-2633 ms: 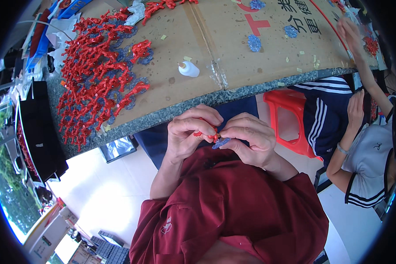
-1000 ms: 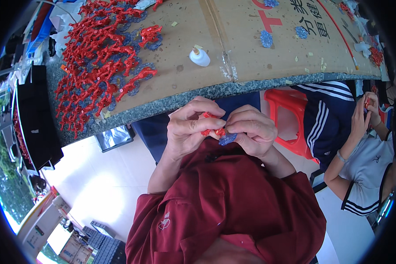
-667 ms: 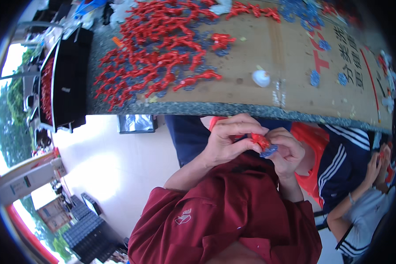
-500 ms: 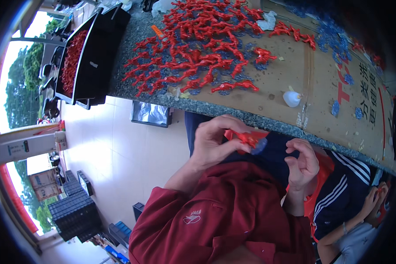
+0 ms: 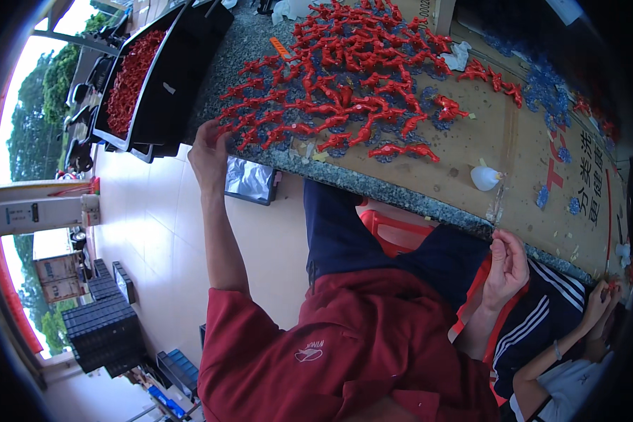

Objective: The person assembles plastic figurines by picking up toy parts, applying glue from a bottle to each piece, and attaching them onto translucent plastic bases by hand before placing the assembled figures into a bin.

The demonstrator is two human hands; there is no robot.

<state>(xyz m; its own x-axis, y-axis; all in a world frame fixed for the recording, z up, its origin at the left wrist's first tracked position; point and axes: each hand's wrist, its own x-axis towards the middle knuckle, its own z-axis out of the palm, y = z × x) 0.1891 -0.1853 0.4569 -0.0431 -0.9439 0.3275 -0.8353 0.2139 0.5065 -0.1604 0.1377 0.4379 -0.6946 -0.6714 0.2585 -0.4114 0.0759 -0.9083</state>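
Observation:
My left hand [image 5: 208,153] reaches to the left end of the table's near edge, its fingertips closed on a small red figure [image 5: 224,131] that is partly hidden by them. Beside it, rows of similar glossy red figures [image 5: 323,109] lie on the table, many with clear bluish pieces at or under them. One long red figure [image 5: 404,150] lies nearest the edge. My right hand [image 5: 508,271] is held by the table's front edge at the right, fingers curled in towards the thumb, with nothing visible in it.
A white squeeze bottle [image 5: 484,178] stands on the cardboard [image 5: 524,151] covering the table's right part. Loose bluish pieces [image 5: 550,98] lie farther back. At the left is a black bin [image 5: 179,77] of red pieces. A co-worker's hands [image 5: 599,304] are at the far right.
My left hand has moved from above my lap, where it held a red figure with a bluish piece, left to the table edge. The right hand has shifted slightly right and curled its fingers.

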